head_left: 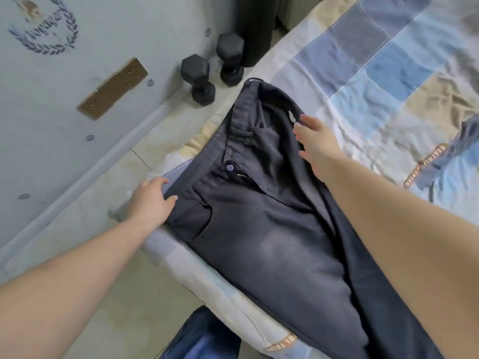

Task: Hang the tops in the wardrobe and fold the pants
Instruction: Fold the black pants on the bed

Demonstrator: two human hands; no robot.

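Spread across the patchwork bed [388,73], dark pants [259,216] are lying front-up while the left hand [153,200] is pinching the near waistband corner and the right hand [315,143], fingers straight, is flattening the far side, likely squaring them for folding

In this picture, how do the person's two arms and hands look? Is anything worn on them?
Both forearms are bare up to the frame edge: no sleeves show. The left hand and the right hand wear no gloves, and no watch, bracelet or ring is visible. Nails look short and unpainted, though the picture is slightly blurred.
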